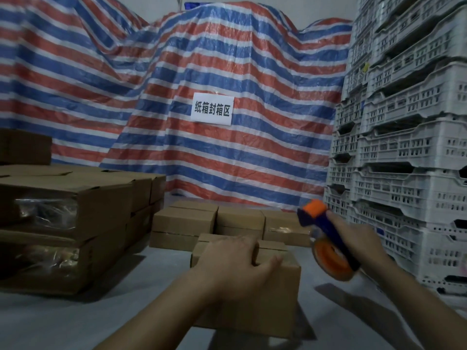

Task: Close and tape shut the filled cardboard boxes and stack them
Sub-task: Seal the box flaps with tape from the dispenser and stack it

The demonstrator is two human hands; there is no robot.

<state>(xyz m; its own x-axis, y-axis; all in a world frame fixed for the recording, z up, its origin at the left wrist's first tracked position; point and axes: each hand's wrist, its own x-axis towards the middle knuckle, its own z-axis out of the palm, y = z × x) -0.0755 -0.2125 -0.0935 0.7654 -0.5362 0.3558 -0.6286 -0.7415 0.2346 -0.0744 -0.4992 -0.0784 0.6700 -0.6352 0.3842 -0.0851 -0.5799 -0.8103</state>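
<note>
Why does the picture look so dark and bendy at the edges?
Head view: dim light, with soft shadows beside the cardboard box; the wide lens bows the crates; the left hand and the tape dispenser in the right hand look slightly blurred.

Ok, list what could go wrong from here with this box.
1. Only the left hand presses the box flaps; if it lifts early, they may spring open before tape lands.
2. The tape gun in the right hand hangs off to the side; a skewed start could miss the seam.
3. Its front end could catch the left fingers lying across that seam.
</note>
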